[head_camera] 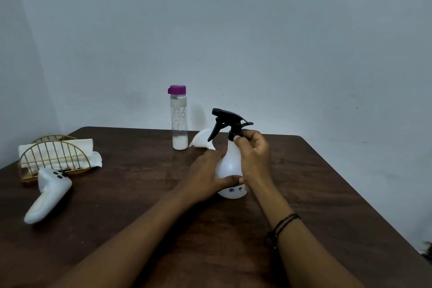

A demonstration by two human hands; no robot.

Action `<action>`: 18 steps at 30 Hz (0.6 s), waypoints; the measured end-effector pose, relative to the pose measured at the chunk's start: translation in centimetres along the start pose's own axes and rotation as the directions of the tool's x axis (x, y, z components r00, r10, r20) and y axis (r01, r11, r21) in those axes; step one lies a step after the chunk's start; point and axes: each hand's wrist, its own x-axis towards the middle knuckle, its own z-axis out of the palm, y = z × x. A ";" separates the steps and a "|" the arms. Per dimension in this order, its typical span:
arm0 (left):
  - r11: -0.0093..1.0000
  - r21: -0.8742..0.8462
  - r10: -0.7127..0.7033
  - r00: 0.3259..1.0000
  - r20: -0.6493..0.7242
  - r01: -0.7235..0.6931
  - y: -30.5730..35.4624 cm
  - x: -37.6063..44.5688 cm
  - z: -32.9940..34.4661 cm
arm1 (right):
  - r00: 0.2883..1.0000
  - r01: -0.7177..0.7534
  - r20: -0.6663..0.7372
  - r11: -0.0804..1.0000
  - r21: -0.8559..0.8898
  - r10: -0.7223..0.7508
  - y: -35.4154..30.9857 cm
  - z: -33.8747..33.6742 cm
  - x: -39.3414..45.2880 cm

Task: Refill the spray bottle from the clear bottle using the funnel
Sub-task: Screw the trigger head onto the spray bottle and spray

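White spray bottle (230, 166) upright mid-table (140, 194), left hand (205, 177) wrapped round its body, right hand (253, 152) pinching the black trigger-head collar (233, 134), funnel (203, 139) apparently on its side beside purple-capped clear bottle (179, 119) near the far edge.

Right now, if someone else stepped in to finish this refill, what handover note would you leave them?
Left hand: wrapped around the white body of the spray bottle, steadying it upright on the table.
Right hand: fingers pinching the black collar under the trigger head.
Clear bottle: upright behind, purple cap on.
Funnel: lying on its side between the two bottles, untouched.
Done: spray bottle secured.
Left: take the trigger head off, seat the funnel, uncap the clear bottle, pour, then screw the head back on.
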 end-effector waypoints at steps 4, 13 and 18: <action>1.000 0.015 -0.013 1.000 -0.007 0.013 -0.2 0.1 0.0 | 0.999 0.028 0.027 1.000 0.011 -0.028 0.2 0.3 -0.1; 0.999 0.023 -0.029 0.999 -0.019 0.029 -1.1 0.2 0.5 | 0.985 0.007 0.170 0.989 -0.149 0.018 0.3 0.0 0.5; 0.999 0.004 -0.038 0.999 -0.002 0.038 -1.1 0.2 0.4 | 0.993 0.028 0.119 0.988 -0.153 -0.010 0.3 0.3 0.3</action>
